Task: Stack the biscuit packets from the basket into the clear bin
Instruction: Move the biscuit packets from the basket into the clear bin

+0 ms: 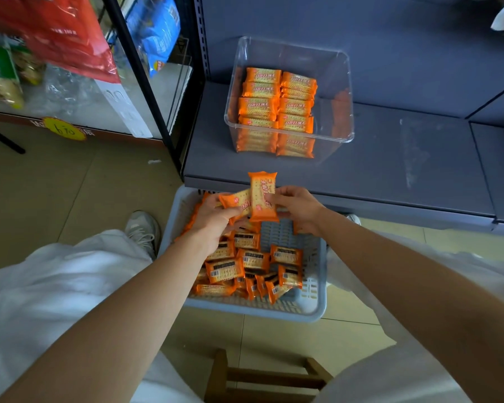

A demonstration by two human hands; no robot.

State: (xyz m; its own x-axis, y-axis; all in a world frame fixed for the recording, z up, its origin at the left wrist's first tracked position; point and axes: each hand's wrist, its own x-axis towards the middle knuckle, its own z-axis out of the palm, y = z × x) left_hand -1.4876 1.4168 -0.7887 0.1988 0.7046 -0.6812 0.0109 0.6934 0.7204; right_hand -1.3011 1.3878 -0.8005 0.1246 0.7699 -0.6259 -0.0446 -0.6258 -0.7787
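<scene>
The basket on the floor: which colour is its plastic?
The basket is pale blue-grey, with slotted walls; the head view shows it best.

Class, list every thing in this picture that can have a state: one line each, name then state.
clear bin: lidless, partly filled
stacked packets: two neat rows in the bin
basket: on the floor, partly full
loose packets: jumbled in the basket
left hand: grips a tilted packet
right hand: pinches an upright packet
</scene>
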